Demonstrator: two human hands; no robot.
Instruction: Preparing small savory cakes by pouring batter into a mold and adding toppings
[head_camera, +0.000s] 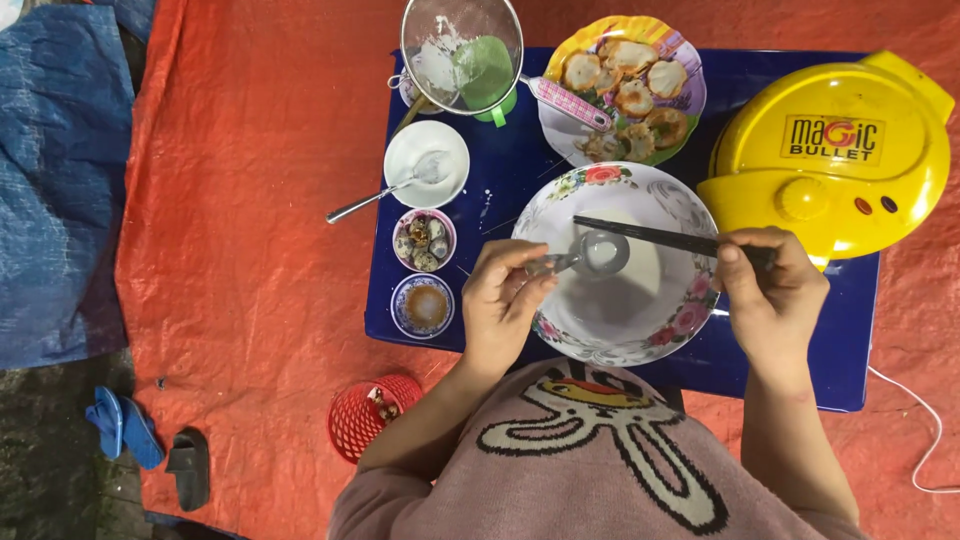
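Note:
A large floral bowl holds white batter on a low blue table. My left hand grips a metal ladle by its handle, its cup over the batter. My right hand holds dark chopsticks laid across the bowl, tips pointing left above the ladle.
A closed yellow electric cooker sits at the right. At the back are a plate of small fried cakes and a sieve on a green cup. Left of the bowl stand a white bowl with spoon, a bowl of quail eggs and a sauce dish. A red basket rests on the orange tarp.

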